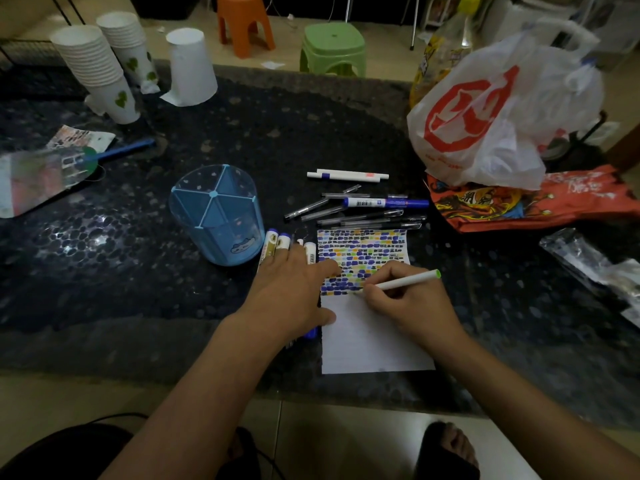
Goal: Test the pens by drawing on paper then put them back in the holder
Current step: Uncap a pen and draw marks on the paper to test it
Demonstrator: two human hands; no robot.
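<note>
My right hand [408,301] grips a white pen with a green end [410,280], its tip touching the paper [367,341] just below rows of coloured marks. My left hand [294,289] lies flat on the paper's left edge, fingers spread, partly covering several white and blue markers [278,242]. The blue divided pen holder [216,214] stands upright and looks empty, left of the paper. More pens [360,211] lie loose behind the paper, with two white pens [348,174] farther back.
Stacks of paper cups [100,71] stand at the back left. A white plastic bag with red print [491,112] and an orange packet [533,199] sit at the right. A flat fan with a blue handle [69,161] lies at the left. Stools [332,46] stand beyond the dark table [138,271].
</note>
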